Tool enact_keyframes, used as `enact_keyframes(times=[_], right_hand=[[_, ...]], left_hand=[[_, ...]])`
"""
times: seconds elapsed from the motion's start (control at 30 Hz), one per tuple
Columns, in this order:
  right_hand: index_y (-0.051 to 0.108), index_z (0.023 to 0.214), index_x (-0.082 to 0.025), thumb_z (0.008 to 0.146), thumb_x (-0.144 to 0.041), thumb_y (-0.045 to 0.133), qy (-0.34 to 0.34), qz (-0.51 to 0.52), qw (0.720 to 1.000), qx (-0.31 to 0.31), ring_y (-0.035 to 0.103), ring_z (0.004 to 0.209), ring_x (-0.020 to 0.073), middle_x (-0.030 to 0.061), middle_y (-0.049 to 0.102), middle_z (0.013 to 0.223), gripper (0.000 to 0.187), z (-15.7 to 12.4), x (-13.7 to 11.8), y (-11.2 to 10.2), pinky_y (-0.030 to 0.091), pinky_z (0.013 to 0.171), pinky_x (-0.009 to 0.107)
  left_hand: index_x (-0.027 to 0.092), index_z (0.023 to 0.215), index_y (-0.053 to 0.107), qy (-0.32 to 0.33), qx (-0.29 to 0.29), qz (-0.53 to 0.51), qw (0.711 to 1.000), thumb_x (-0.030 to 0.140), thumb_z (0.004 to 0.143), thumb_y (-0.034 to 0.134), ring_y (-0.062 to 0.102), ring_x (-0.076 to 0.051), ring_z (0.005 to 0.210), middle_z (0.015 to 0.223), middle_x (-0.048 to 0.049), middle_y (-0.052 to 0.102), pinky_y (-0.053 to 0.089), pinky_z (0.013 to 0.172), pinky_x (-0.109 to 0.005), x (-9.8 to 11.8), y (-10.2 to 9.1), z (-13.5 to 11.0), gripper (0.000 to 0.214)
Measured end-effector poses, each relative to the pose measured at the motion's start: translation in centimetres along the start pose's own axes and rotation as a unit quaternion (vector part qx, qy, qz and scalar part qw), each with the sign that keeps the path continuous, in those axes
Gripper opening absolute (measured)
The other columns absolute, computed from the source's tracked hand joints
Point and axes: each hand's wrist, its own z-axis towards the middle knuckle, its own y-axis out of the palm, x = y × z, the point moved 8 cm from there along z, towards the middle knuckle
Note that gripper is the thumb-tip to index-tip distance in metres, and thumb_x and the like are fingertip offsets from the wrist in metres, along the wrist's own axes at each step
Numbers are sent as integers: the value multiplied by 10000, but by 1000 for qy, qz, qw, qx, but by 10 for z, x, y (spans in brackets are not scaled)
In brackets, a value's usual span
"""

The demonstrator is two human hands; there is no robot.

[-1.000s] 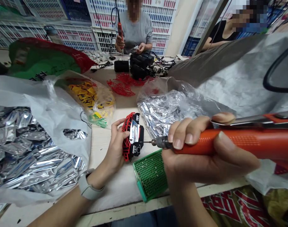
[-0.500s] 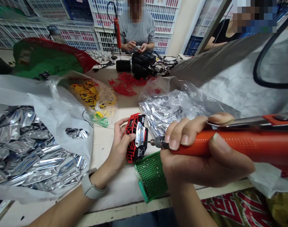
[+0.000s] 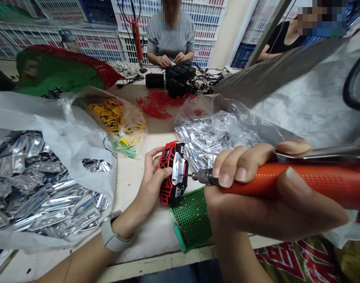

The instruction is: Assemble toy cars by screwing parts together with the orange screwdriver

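My left hand (image 3: pixel 152 182) is wrapped round a small red and black toy car shell (image 3: pixel 174 173) with a chrome panel on it, holding it upright on the white table (image 3: pixel 132 184). An orange electric screwdriver (image 3: pixel 286 182) is gripped in my right hand (image 3: pixel 256 196), fingers curled over the barrel and thumb under it. Its metal bit touches the chrome panel on the car shell. A green perforated tray (image 3: pixel 191 218) lies just below the two hands.
Open plastic bags of silver chrome parts lie at left (image 3: pixel 41 188) and centre right (image 3: pixel 215 133); a bag of yellow parts (image 3: pixel 115 118) sits behind. Red frames (image 3: pixel 156 104) and black parts (image 3: pixel 176 80) lie farther back. A person in grey (image 3: pixel 170 35) works opposite; another person (image 3: pixel 286 35) is at right.
The car shell and screwdriver have shifted slightly right and stayed pressed together. The person opposite has let go of the hanging red screwdriver and lowered both hands to the table.
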Motion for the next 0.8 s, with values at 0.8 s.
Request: enact_keyframes(times=[0.8], right_hand=[[593, 823, -194, 670, -180, 516, 6, -5, 1000, 20, 376, 321, 91, -83, 460, 459, 172, 0, 18, -7, 328, 324, 220]], left_hand=[[315, 841, 760, 315, -107, 487, 808, 488, 884, 689, 385, -365, 1419, 1328, -56, 640, 218, 1144, -637, 50, 22, -7, 192]])
